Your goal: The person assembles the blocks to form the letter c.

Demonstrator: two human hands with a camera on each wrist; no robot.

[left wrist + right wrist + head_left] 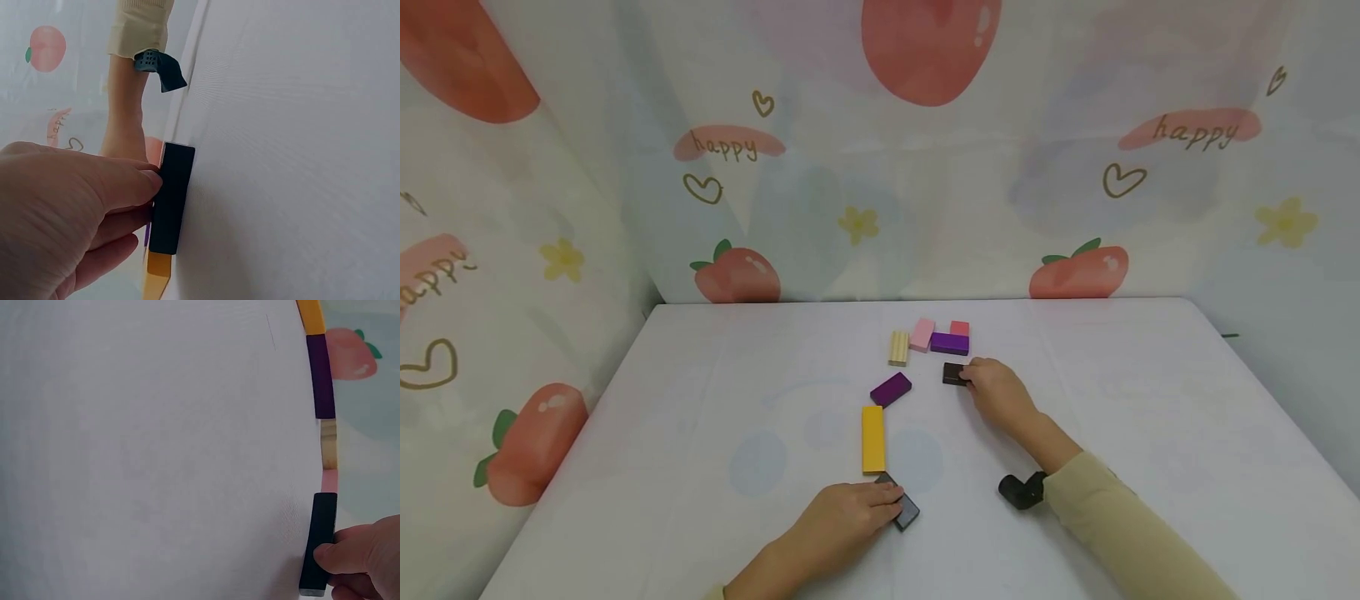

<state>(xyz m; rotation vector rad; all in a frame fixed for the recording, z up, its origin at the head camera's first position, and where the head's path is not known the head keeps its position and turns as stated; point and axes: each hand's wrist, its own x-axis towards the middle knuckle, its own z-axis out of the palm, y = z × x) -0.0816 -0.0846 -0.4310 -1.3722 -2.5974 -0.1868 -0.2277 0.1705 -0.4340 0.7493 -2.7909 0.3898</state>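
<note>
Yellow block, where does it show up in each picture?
Head: yellow block, lower centre, beyond the left hand.
Left wrist: yellow block, bottom edge, left of centre, below the held dark block.
Right wrist: yellow block, top edge, right of centre, above the dark purple block.
Shared landmark: fruit-print backdrop.

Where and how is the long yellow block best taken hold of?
Probably pinch the long yellow block at mid-length, across its two long sides, coming from above: those sides are free, while the dark purple block and the dark grey block crowd its ends.
</note>
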